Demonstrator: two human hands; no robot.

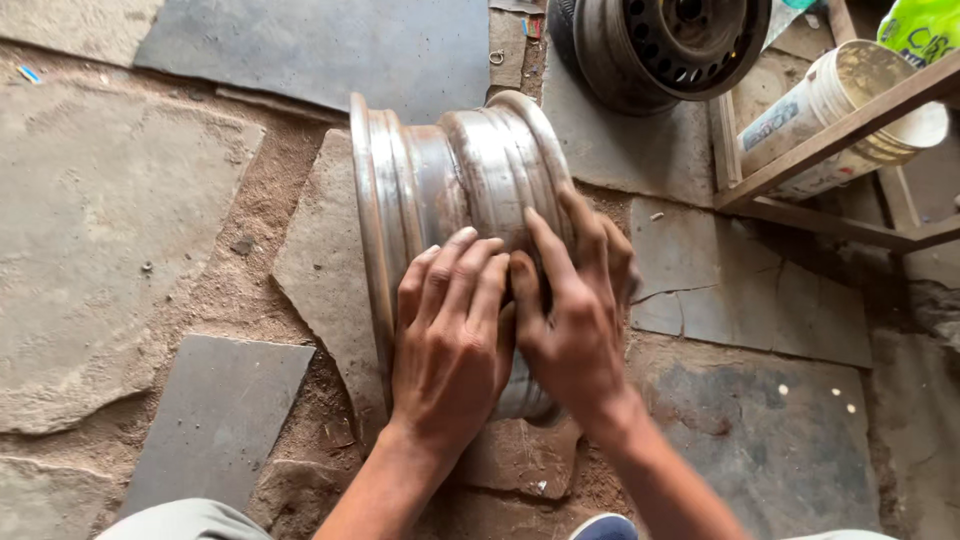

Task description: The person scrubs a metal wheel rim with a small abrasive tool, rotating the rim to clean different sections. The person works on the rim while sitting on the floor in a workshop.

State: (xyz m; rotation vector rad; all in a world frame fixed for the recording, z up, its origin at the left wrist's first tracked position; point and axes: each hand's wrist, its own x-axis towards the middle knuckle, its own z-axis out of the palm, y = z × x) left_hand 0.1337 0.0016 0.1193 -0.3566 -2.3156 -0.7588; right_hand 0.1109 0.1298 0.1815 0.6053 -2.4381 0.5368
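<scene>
The bare steel wheel rim [450,190] stands on edge, axle axis running left-right, with the left hand [450,345] and right hand [575,320] laid flat, fingers extended, side by side on its near barrel.

**Around the stone floor**

A second wheel rim [668,45], dark and perforated, is seen lying at the top. A white plastic bucket [845,115] (tilted, mouth to the right) is lodged under a wooden frame [835,135]. Flat stone slabs [310,45] are bedded in sandy dirt.
</scene>
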